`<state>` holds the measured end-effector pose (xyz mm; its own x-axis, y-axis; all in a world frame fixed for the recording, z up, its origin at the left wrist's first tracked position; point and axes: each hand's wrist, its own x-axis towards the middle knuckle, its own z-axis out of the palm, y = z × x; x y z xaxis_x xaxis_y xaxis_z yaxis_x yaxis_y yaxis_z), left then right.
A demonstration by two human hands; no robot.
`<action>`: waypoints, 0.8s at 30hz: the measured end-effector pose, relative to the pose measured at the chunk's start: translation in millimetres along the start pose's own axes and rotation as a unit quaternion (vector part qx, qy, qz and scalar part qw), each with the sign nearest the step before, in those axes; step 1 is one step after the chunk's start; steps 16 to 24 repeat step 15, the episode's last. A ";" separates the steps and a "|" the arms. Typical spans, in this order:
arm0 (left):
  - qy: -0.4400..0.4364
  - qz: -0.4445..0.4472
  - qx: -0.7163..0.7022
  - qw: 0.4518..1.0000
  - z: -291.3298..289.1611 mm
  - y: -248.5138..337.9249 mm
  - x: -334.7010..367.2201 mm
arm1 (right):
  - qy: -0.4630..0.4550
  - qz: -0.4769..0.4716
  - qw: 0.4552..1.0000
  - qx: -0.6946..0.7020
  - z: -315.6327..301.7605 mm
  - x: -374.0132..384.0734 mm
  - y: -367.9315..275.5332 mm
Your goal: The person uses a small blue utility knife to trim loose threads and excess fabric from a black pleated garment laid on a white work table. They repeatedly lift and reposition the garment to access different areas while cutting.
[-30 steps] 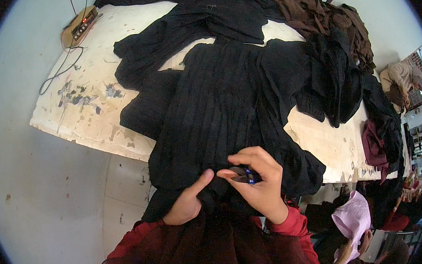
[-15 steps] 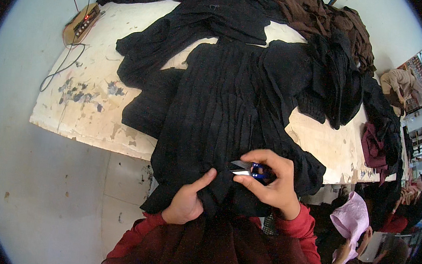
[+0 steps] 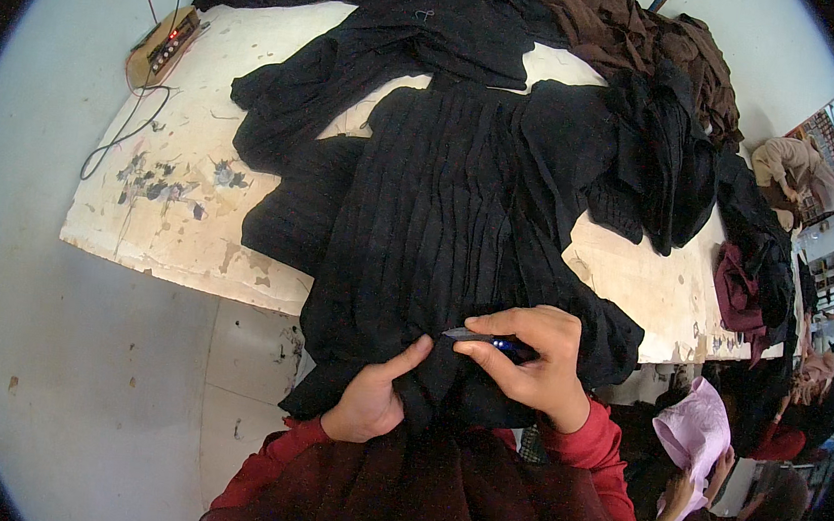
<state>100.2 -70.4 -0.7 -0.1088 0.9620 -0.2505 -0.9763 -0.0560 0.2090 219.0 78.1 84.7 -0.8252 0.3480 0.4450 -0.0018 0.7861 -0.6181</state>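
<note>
A black pleated garment (image 3: pixel 432 202) lies over the near edge of the table and hangs down toward me. My left hand (image 3: pixel 372 396) grips its lower part, thumb on top and the other fingers hidden under the cloth. In my right hand (image 3: pixel 537 360) are small blue-handled thread snips (image 3: pixel 504 347), squeezed between thumb and fingers. Their blades are pressed together, with the tip at the cloth just right of my left thumb. Any thread at the tip is too small to make out.
More black garments (image 3: pixel 406 46) and a brown cloth pile (image 3: pixel 645 32) cover the far side of the pale table (image 3: pixel 190 251). A socket board (image 3: pixel 163 45) with cables sits at its left corner. At right, another person's hands hold pink cloth (image 3: pixel 695 429).
The snips' blades have closed, and my right thumb and fingers have come together. Their tip has moved slightly left, toward my left thumb. My left hand has barely moved.
</note>
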 end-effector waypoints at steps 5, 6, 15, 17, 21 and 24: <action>0.068 0.054 0.132 0.987 19.9 -4.4 -2.3 | 0.058 0.100 0.983 0.141 0.3 -3.2 0.1; 0.060 0.056 0.137 0.987 25.0 -4.0 -4.6 | 0.072 0.112 0.965 0.225 4.2 -7.0 7.4; 0.063 0.097 0.260 0.959 28.8 -2.8 -8.6 | -0.090 0.086 0.977 0.173 -1.9 -11.8 11.8; 0.063 0.097 0.260 0.959 28.8 -2.8 -8.6 | -0.090 0.086 0.977 0.173 -1.9 -11.8 11.8; 0.063 0.097 0.260 0.959 28.8 -2.8 -8.6 | -0.090 0.086 0.977 0.173 -1.9 -11.8 11.8; 0.063 0.097 0.260 0.959 28.8 -2.8 -8.6 | -0.090 0.086 0.977 0.173 -1.9 -11.8 11.8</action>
